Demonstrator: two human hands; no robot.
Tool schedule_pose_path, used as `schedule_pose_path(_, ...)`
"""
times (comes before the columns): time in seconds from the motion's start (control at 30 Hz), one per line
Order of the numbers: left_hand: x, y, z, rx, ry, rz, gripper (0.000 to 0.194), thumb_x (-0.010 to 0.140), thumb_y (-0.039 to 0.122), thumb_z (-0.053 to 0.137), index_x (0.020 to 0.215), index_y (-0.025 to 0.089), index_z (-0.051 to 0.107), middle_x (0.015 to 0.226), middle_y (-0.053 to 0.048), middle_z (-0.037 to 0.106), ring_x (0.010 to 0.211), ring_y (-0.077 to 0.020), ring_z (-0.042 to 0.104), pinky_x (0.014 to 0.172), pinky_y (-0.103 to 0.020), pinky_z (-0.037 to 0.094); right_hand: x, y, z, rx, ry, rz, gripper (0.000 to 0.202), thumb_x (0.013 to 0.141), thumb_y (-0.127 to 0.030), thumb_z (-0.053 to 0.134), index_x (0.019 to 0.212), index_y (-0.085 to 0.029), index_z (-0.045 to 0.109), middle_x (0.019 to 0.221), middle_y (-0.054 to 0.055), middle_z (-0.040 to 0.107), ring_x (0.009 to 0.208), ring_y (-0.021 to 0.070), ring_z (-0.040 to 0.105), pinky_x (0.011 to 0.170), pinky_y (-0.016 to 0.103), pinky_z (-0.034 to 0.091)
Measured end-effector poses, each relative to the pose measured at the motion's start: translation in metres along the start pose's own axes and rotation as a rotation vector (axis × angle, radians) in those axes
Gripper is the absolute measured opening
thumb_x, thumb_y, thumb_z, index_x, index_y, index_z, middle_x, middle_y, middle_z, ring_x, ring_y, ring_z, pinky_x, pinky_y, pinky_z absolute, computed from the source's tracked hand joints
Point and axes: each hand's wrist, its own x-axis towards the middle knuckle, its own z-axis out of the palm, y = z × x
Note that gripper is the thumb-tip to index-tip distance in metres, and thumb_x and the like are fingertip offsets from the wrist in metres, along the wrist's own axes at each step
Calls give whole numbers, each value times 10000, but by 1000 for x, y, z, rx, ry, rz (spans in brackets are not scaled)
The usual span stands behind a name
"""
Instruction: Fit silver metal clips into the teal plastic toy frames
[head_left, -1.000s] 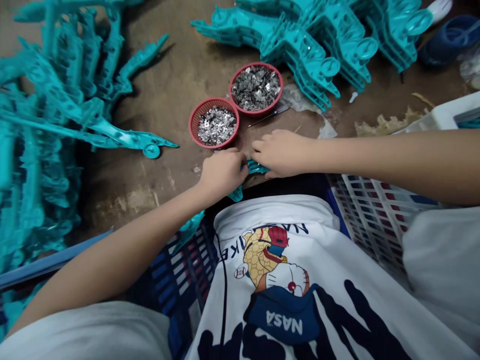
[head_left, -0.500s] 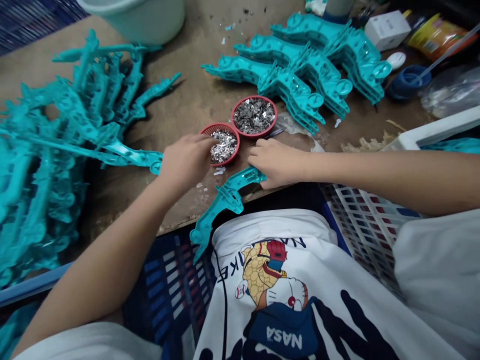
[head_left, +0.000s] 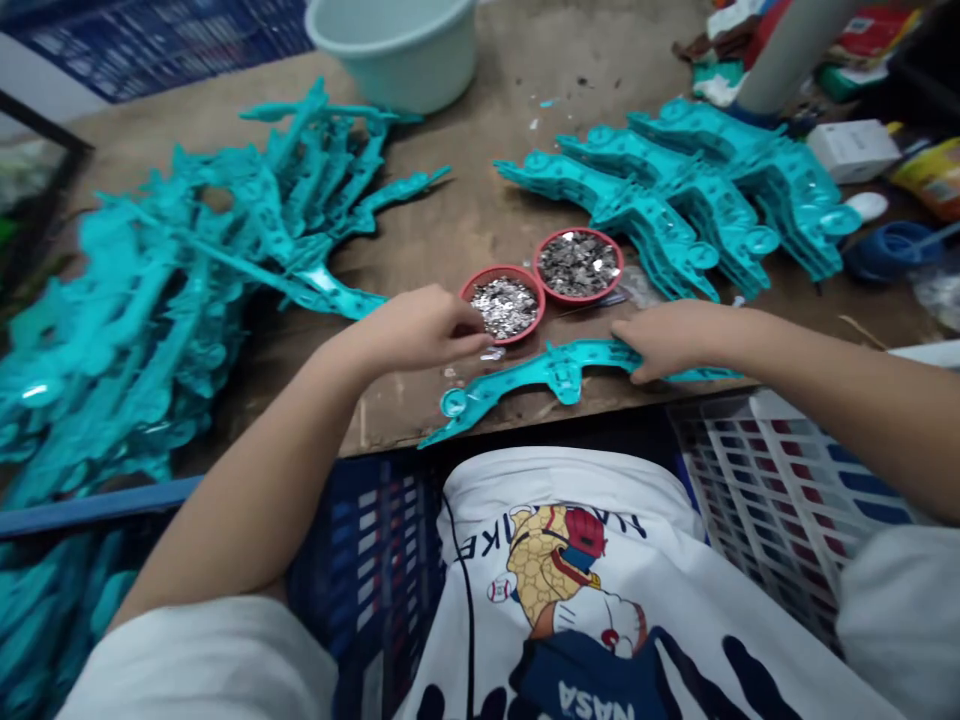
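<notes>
A long, curved teal plastic part (head_left: 564, 372) lies along the front edge of the table. My right hand (head_left: 660, 340) is closed over its right half, hiding a stretch of it. My left hand (head_left: 427, 328) hovers at the lower left of a red basket (head_left: 541, 318) of small shiny metal clips. Its fingertips are pressed together, and whatever is between them is too small to make out. Touching that basket, a second red basket (head_left: 621, 268) holds darker metal pieces.
A large tangled pile of teal parts (head_left: 225, 230) covers the left. Stacked teal parts (head_left: 675, 195) lie at the back right, near a white box (head_left: 853, 150) and a blue cup (head_left: 889, 250). A pale tub (head_left: 397, 65) stands behind; a white crate (head_left: 780, 480) is below right.
My left hand has drawn back from inside the clip basket to its near edge. The teal part, with my right hand on it, has turned from sloping over the edge to lying along the table.
</notes>
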Motion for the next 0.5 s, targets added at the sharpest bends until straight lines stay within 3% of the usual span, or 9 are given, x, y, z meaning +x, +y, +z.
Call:
schedule_pose_path(0.07,2,-22,-1,27,-74,-130,448,1215,446,589,1330,242,971,1146,-104,952,983,-287,856,922,-377,608,7,-3,6,-38,-18,49,697,1140,-362,897,1766,-108,724,1585,293,860,1425,487,863,933,470,618)
schedule_pose_path(0.13,2,-49,-1,103,-109,-311,550,1179,355,575,1597,210,903,1522,-164,922,1339,-367,865,1135,-430,655,12,-5,10,-46,21,65,686,1158,-357,878,1779,-110,723,1624,313,844,1470,514,859,995,507,670)
schedule_pose_path(0.2,-1,-76,0,180,-100,-492,717,1129,279,589,1817,181,766,1845,-219,750,1671,-446,712,1341,-530,619,15,-6,13,-38,56,83,655,1184,-380,869,1759,-93,742,1585,341,855,1477,541,862,1053,544,695)
schedule_pose_path(0.27,-7,-99,2,171,-69,-641,797,1156,295,590,1947,208,634,2024,-230,570,1857,-492,524,1459,-678,548,14,-4,13,-12,78,97,665,1210,-446,858,1762,-95,743,1577,356,856,1495,561,855,1086,568,707)
schedule_pose_path(0.33,-20,-118,5,132,46,-837,762,1244,425,574,1976,213,577,2100,-265,437,1939,-539,386,1460,-832,504,12,-1,14,20,109,84,693,1214,-510,853,1780,-126,740,1642,347,836,1523,567,841,1102,581,711)
schedule_pose_path(0.43,-47,-139,12,109,360,-1094,914,1316,651,552,1959,7,465,2060,-477,324,1931,-623,359,1340,-907,555,10,2,13,37,158,55,704,1220,-527,814,1824,-175,730,1710,320,813,1554,560,827,1113,579,705)
schedule_pose_path(0.5,-63,-148,15,105,415,-988,1036,1313,673,630,1900,-147,392,1908,-582,459,1817,-594,544,1280,-843,617,8,1,11,15,161,33,692,1243,-516,754,1849,-183,717,1733,305,807,1576,547,817,1122,572,697)
